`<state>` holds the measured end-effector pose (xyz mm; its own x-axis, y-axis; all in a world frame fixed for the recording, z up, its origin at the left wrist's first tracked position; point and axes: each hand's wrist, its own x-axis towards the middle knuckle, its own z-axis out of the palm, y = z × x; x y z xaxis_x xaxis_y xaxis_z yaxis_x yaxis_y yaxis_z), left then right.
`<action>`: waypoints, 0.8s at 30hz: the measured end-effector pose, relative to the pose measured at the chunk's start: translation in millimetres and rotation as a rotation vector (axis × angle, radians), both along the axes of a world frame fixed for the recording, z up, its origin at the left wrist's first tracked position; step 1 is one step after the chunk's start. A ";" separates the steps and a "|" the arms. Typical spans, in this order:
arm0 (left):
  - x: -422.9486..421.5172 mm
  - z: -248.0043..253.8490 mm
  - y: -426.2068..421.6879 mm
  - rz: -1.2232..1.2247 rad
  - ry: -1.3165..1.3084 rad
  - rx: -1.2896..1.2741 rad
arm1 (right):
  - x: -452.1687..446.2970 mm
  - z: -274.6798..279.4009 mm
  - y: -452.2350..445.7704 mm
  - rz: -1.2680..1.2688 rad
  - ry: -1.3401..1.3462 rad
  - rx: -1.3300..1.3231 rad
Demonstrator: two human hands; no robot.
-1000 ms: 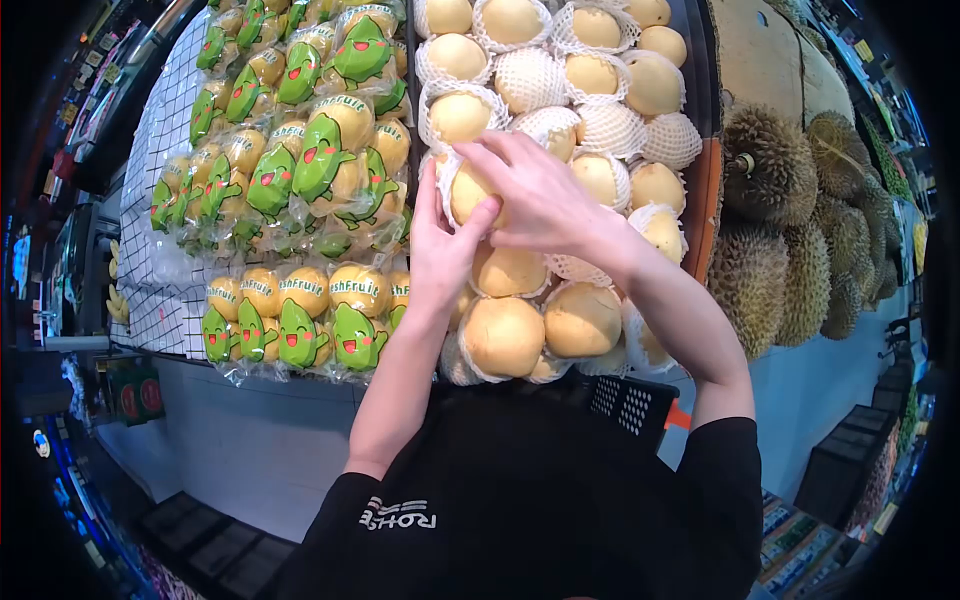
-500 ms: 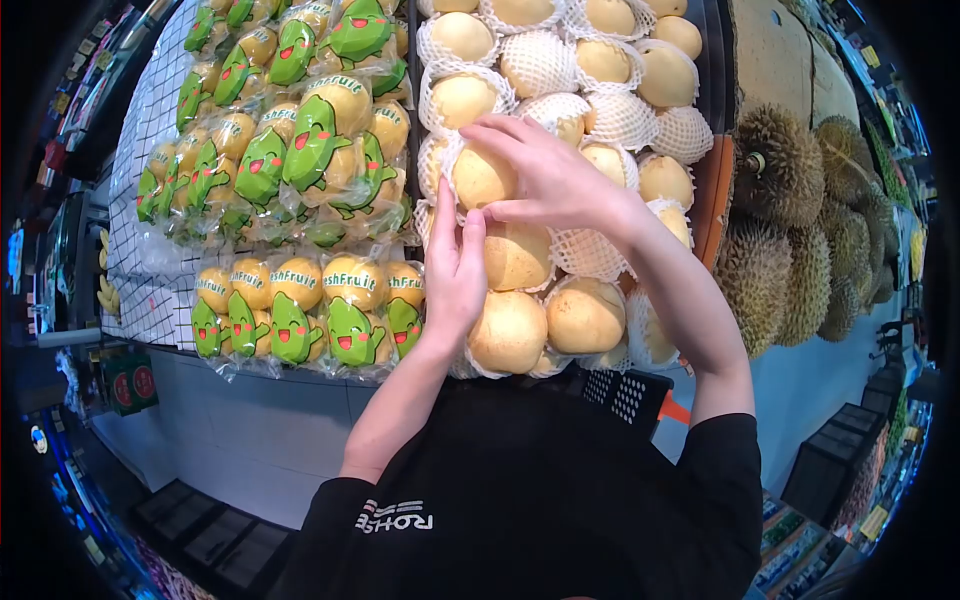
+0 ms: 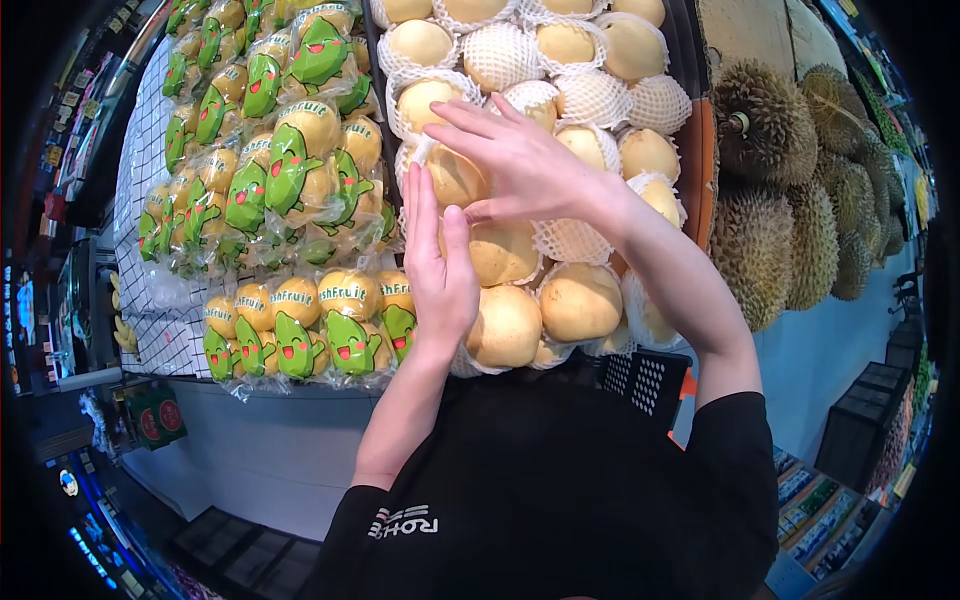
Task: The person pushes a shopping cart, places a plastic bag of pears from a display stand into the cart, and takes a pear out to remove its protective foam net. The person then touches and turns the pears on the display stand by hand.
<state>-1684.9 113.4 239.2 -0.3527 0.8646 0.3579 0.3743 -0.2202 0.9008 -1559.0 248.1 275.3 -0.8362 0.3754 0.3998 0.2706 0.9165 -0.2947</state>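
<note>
Between my two hands sits a yellow pear-like fruit (image 3: 455,177) in white foam netting. My right hand (image 3: 530,160) arches over its upper right side with the fingers apart. At its lower left, my left hand (image 3: 440,270) has its fingers extended and the thumb raised. Neither hand wraps round the fruit; whether fingertips touch it is hard to tell. Just below it lies another yellow fruit (image 3: 500,250), with two large bare-topped ones, a left one (image 3: 503,326) and a right one (image 3: 581,303), nearer my body.
Bagged yellow fruits with green cartoon labels (image 3: 285,180) fill the left side. More netted fruits (image 3: 502,57) stretch behind my hands. Spiky durians (image 3: 765,125) are piled at the right beyond the display's brown edge (image 3: 699,165). A black perforated crate (image 3: 640,382) is near my body.
My right hand's fingers have spread and lifted from their closer hold around the fruit. My left hand's fingers have straightened. The whole view has shifted slightly.
</note>
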 end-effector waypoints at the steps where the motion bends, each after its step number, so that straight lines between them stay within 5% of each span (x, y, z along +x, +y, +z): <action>1: 0.0 -0.7 2.9 -0.009 0.037 0.002 | -1.1 -0.8 -0.9 0.002 0.002 -0.001; 8: -3.7 -11.6 19.3 -0.011 -0.161 -0.132 | -0.8 -15.2 1.6 0.017 0.025 -0.113; 13: 1.4 4.4 17.6 0.006 0.003 -0.209 | -1.3 -21.1 5.3 0.032 0.049 -0.125; 18: -2.1 -12.0 18.7 0.024 -0.421 -0.086 | 17.2 0.2 -19.6 -0.119 -0.002 -0.172; 24: 4.0 -10.6 4.0 0.033 -0.485 -0.185 | 40.5 5.2 -42.3 -0.186 -0.051 -0.131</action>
<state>-1680.9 117.4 228.6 -0.4684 0.8835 -0.0115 -0.0913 -0.0355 0.9952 -1518.6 205.9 280.6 -0.7655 0.5707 0.2970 0.4487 0.8045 -0.3892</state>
